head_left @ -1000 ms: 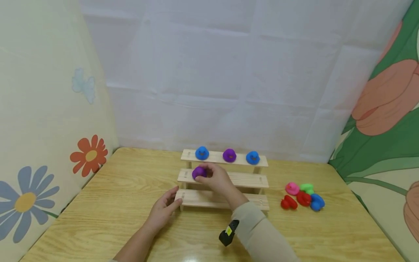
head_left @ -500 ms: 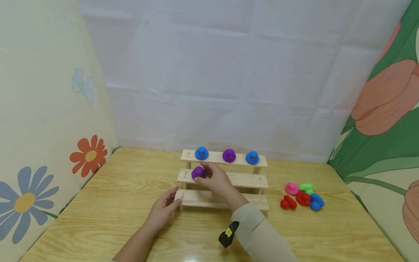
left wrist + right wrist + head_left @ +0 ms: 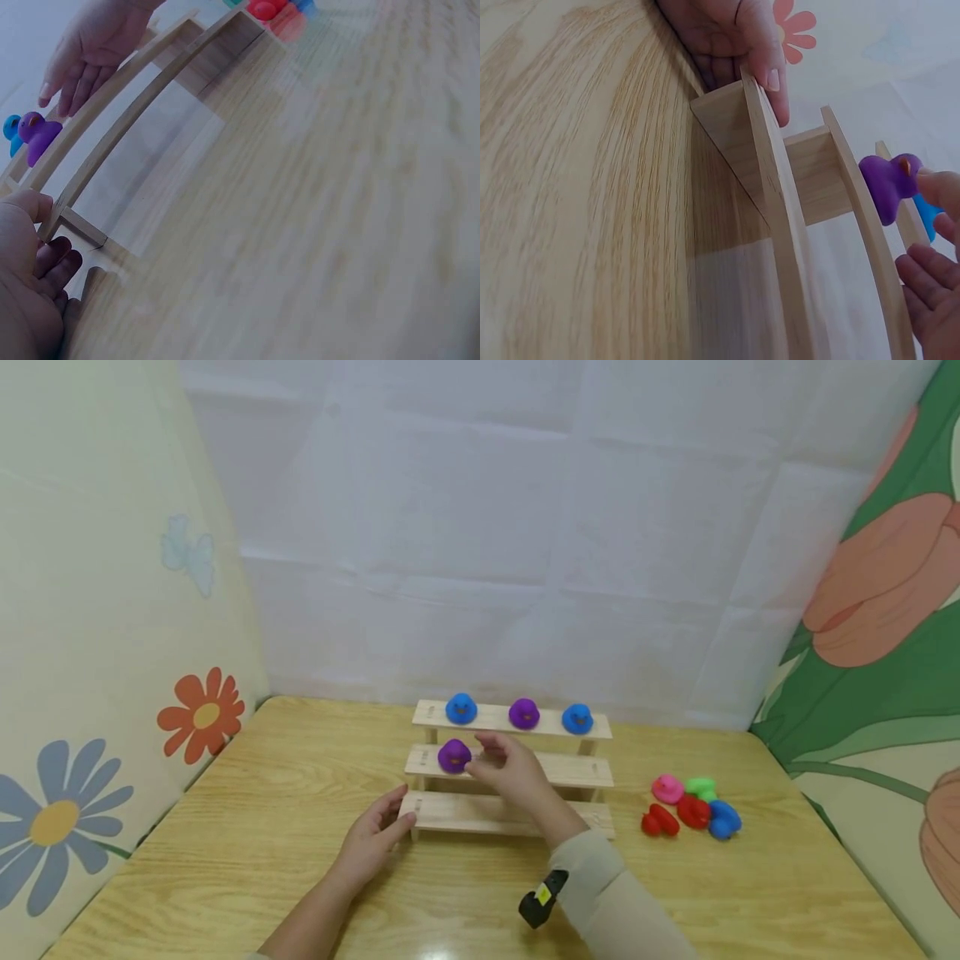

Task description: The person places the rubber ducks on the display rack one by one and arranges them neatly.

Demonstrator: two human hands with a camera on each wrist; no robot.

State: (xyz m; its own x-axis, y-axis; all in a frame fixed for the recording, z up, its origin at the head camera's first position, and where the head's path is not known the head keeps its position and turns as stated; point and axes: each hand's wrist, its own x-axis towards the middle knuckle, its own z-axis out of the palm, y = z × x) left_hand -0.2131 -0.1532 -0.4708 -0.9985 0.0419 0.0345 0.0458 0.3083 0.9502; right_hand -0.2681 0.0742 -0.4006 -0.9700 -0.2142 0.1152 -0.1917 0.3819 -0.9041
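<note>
A wooden three-tier shelf stands on the table. On its middle tier, at the left end, sits a purple rubber duck. Just right of that duck is my right hand, thumb and fingers apart and holding nothing. My left hand grips the left end of the bottom tier, its thumb on top in the left wrist view, where the shelf end shows between thumb and fingers. The top tier carries a blue duck, a purple duck and another blue duck.
Right of the shelf lie several ducks in a cluster: a pink one, a green one, two red ones and a blue one. A white cloth hangs behind the wooden table.
My right hand has let go of the purple duck on the middle tier and drawn slightly back to the right. The left hand stays at the shelf's end.
</note>
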